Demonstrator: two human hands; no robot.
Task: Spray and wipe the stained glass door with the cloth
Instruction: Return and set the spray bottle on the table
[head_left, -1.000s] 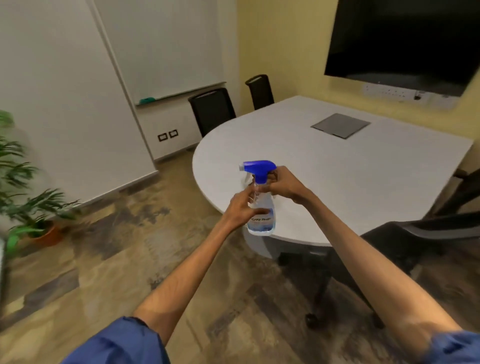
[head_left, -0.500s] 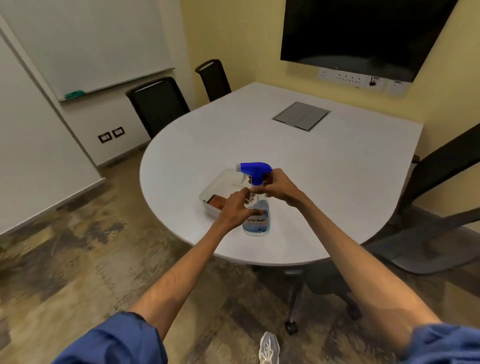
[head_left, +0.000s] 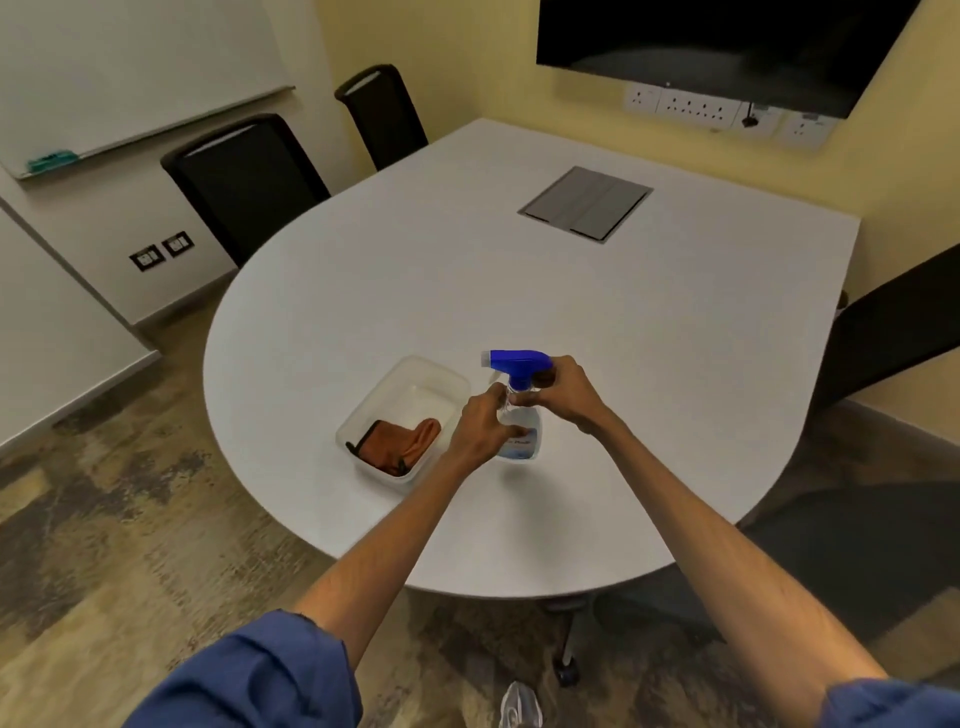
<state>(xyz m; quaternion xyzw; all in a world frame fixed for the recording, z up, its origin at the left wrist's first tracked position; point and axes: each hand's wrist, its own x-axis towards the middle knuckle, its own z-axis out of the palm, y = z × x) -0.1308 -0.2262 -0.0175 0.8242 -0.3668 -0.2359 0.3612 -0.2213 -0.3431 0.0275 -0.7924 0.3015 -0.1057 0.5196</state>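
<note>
Both hands grip an upright spray bottle (head_left: 519, 431) on the white counter (head_left: 571, 312): the left hand (head_left: 480, 428) wraps its body, the right hand (head_left: 563, 392) pinches its neck under the blue trigger. The orange cloth (head_left: 402, 444) lies in a clear tub (head_left: 415, 371) just left of the bottle, nearer the left hand. No glass door is visible.

Obstacles: tub (head_left: 363, 415) touching left of spray bottle (head_left: 519, 434), chairs (head_left: 244, 176) at rim | Free: table (head_left: 597, 322) beyond lay bare.
</note>
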